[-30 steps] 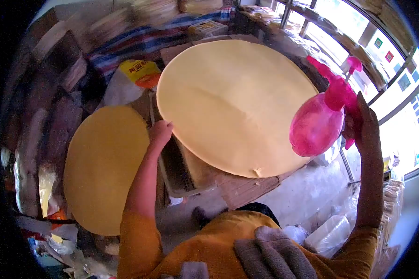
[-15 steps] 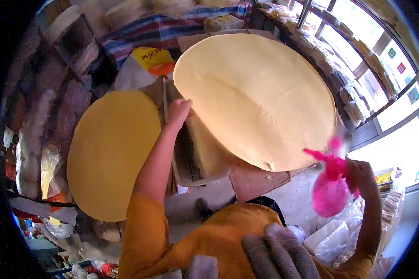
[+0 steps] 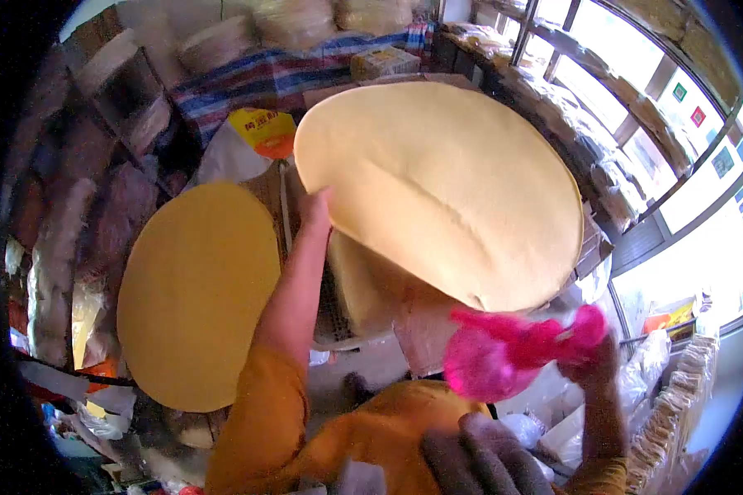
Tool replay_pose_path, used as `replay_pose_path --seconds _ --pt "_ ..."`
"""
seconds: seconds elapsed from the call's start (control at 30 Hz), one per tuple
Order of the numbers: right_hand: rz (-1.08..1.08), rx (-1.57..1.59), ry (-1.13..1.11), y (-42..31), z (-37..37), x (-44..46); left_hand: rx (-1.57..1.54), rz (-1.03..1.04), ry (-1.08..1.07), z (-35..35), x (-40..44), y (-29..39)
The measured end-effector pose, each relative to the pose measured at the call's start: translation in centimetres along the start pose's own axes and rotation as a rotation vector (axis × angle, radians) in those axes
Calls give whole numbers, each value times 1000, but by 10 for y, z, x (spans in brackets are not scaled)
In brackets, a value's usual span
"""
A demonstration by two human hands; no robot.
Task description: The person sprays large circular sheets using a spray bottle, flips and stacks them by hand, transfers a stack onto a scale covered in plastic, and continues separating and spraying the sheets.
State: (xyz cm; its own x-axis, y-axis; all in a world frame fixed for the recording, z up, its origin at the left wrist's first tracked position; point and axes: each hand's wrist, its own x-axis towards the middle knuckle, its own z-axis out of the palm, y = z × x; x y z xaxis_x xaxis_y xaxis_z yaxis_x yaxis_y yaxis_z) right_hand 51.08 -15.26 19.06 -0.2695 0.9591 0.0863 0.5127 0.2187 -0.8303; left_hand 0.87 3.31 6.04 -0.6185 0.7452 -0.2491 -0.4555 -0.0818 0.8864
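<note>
A large, thin, round pale-yellow flatbread (image 3: 437, 190) lies tilted across the upper middle of the head view, with a crease running over its surface. My left hand (image 3: 317, 206) is closed on its left edge and holds that side up. In my right hand (image 3: 590, 361) is a bright pink spray bottle (image 3: 491, 363), tipped sideways below the flatbread's lower right edge and smeared by motion. A second, darker yellow round flatbread (image 3: 198, 297) lies to the left of my left forearm.
Cardboard (image 3: 425, 338) sits below the raised flatbread. Behind it are a yellow-and-white bag (image 3: 260, 132), a small box (image 3: 384, 63) and striped cloth (image 3: 264, 82). Shelves of wrapped packages (image 3: 545, 99) line the window; plastic-wrapped stacks (image 3: 677, 412) stand at right.
The spray bottle has swung left and tipped from upright to sideways. My left hand still grips the flatbread's edge, which now bends upward more. The head view has shifted slightly.
</note>
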Motion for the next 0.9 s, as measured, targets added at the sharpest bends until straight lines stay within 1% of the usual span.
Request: replay_pose_path --seconds 0.03,0.07,0.1,0.17,0.23,0.27,0.3,0.37,0.43,0.47,0.53,0.57,0.6,0.67,0.7,0.73,0.77,0.83,0.87,0.9 --pt "-24 5 -126 -14 13 10 -70 27 34 -7 4 -11" --pt "-47 12 -252 -29 26 21 -14 108 19 -26 11 -22" --pt "-47 159 -275 -51 39 24 41 190 2 -43 11 -31" --pt "-48 456 -318 -86 55 27 105 46 215 -41 -52 8" --pt "-127 407 -366 -96 58 30 30 153 231 -94 -24 -38" --pt "-201 400 -334 -94 61 31 96 162 323 -96 -38 -33" --pt "-257 361 -380 -89 58 33 161 170 418 -99 -52 -29" --pt "-334 335 -391 -78 55 33 -7 148 494 -121 -46 -52" --pt "-290 347 -362 -75 49 30 -161 175 398 -117 -63 -57" --pt "-271 355 -351 -74 46 31 -189 173 368 -105 -75 -54" --pt "-353 347 -321 -62 43 35 -237 166 322 -74 -108 -60" --pt "-381 349 -312 -57 42 35 -284 155 278 -63 -116 -76" --pt "-384 386 -360 -56 37 36 -327 139 241 -55 -122 -97" --pt "-478 387 -354 -55 36 41 -124 116 81 -43 -140 -133" --pt "-525 385 -355 -53 37 43 35 77 -26 -32 -163 -124" --pt "-570 382 -354 -47 39 45 188 39 -135 -13 -188 -96" --pt "-557 389 -378 -44 39 48 338 -1 -244 1 -197 -77" --pt "-519 407 -427 -40 43 51 12 -48 -256 -7 -177 -73" --pt "-369 476 -412 -38 51 46 -152 -65 -262 -13 -166 -66" --pt "-363 465 -425 -33 56 42 -156 -138 -223 -20 -153 -52"
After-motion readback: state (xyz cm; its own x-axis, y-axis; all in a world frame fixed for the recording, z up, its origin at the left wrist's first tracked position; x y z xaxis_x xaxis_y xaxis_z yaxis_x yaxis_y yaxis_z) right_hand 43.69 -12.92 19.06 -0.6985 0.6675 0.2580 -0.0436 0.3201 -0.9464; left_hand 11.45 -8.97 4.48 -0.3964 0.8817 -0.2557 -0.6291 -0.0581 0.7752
